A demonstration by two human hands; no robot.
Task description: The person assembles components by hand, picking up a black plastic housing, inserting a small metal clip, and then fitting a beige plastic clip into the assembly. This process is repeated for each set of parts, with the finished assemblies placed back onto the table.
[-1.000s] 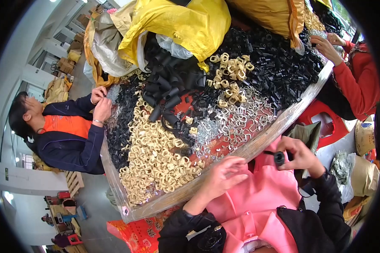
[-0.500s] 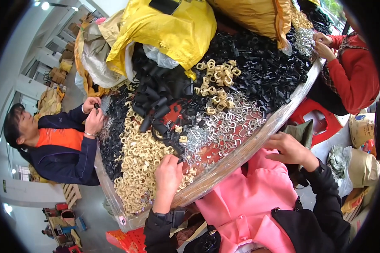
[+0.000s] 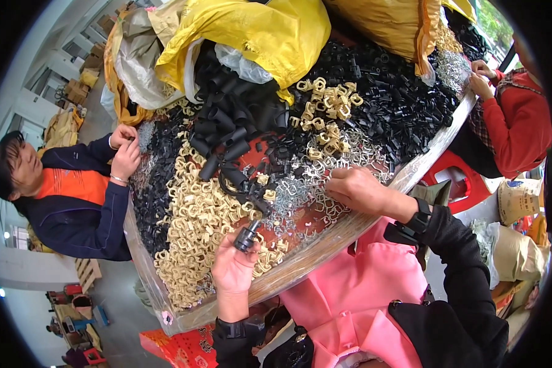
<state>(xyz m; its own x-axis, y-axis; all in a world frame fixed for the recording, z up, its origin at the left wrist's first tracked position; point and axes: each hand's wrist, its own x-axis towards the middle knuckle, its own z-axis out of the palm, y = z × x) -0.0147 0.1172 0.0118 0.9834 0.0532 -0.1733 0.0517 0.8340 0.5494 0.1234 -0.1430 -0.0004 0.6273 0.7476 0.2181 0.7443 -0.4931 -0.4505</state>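
Observation:
Palm up over the near edge of the table, my left hand (image 3: 234,267) grips a small black cylindrical part (image 3: 246,237) with a metal pin sticking out. Beside it spreads a heap of beige buckle-like rings (image 3: 196,211). My right hand (image 3: 359,190) reaches over the rim into the bent silver wire clips (image 3: 316,205); its fingers are pinched together among them, and what lies between the fingertips is hidden. Small shiny metal pieces (image 3: 286,197) lie between my two hands.
A wooden rim (image 3: 331,248) edges the table. Black tubes (image 3: 224,119), small black parts (image 3: 380,92) and a yellow sack (image 3: 257,37) lie farther back. Co-workers sit at the left (image 3: 73,184) and far right (image 3: 521,122), hands at the table. A red stool (image 3: 469,190) stands at right.
My right hand has moved left from beside the rim into the wire clips. My left hand has turned palm up, so the black part now shows. The view has shifted slightly.

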